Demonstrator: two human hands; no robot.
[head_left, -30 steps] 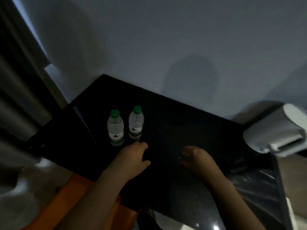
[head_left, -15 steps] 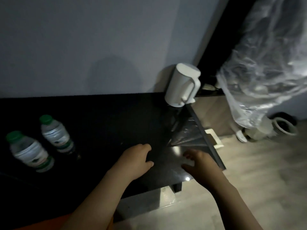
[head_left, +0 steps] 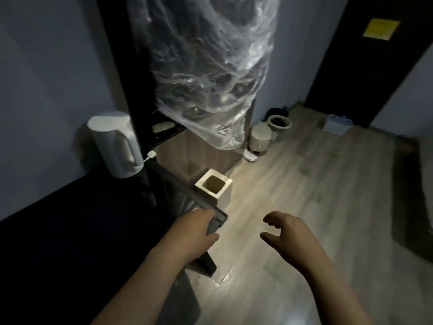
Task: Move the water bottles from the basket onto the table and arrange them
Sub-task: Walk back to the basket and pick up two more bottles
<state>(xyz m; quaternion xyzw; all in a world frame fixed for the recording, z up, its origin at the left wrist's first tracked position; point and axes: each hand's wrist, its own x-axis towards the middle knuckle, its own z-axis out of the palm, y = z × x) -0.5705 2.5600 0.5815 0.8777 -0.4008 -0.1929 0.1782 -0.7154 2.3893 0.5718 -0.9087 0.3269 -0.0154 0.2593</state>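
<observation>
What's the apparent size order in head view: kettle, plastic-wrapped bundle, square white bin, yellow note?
1. plastic-wrapped bundle
2. kettle
3. square white bin
4. yellow note, close to the bin; it is farther off, so true size unsure.

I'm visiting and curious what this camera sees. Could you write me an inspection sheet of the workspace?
Surface: black table, dark, partly in view.
Job's things: nothing seen; no bottles, no basket.
Clutter: white kettle at the table's far edge.
Grippers: left hand at the table corner, right hand over the floor, both loosely curled, holding nothing.
Cables: white plug beside the kettle.
Surroundings: square white bin, plastic-wrapped bundle, round bins, yellow note.
</observation>
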